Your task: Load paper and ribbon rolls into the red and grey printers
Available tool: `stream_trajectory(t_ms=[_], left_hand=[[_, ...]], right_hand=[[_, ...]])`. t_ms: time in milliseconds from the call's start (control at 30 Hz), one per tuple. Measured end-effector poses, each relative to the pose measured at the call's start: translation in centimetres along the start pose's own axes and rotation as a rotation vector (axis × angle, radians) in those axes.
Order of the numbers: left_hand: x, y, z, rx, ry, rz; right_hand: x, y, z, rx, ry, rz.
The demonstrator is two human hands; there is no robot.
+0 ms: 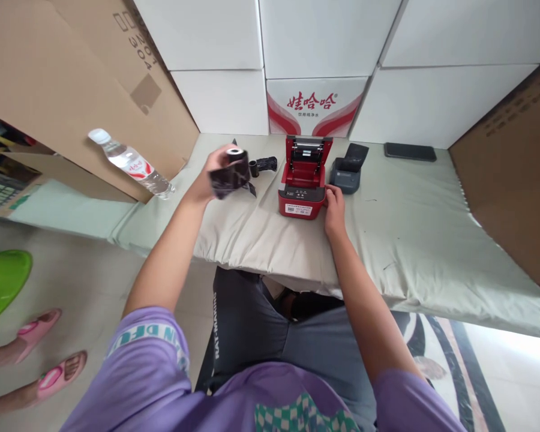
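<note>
A small red printer stands on the pale cloth-covered table with its lid tilted open toward the back. My right hand rests against the printer's right front corner. My left hand is raised a little above the table, left of the printer, and grips a dark ribbon roll with loose dark film hanging from it; the roll is blurred. A short black spool and more dark film lie on the cloth between the roll and the printer.
A grey printer with a raised black lid sits right of the red one. A black phone lies at the back right. A water bottle lies at left. Cardboard and white boxes line the back. Someone's feet in pink sandals are at lower left.
</note>
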State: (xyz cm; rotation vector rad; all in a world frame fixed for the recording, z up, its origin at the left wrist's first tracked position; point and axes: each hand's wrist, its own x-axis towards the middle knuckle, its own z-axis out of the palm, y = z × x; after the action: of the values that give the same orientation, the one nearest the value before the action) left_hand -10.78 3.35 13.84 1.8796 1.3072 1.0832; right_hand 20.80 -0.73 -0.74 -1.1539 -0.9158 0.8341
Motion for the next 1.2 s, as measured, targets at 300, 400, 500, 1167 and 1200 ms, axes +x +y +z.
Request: stream_trajectory(t_ms=[300,400,500,1167,1200], left_hand=[[6.6,3.3,10.8,0.265,-0.403,0.259],[7.1,3.2,12.8,0.465,-0.444,0.254],[7.0,3.3,13.9,0.584,-0.458,0.210],[1.3,-1.8,12.8,0.098,-0.197,0.397],[0.6,-2.1,13.0,0.102,-0.142,0.421]], right_hand=[[-0.1,-0.1,0.2,0.017,-0.004,0.006],[-0.1,-0.2,0.2,0.022,0.001,0.011],[0.0,-0.2,0.3,0.026,0.007,0.011],[-0.1,-1.5,0.2,-0.018,-0.003,0.000],[-0.2,-2.1,0.0,-0.031,-0.011,-0.024]])
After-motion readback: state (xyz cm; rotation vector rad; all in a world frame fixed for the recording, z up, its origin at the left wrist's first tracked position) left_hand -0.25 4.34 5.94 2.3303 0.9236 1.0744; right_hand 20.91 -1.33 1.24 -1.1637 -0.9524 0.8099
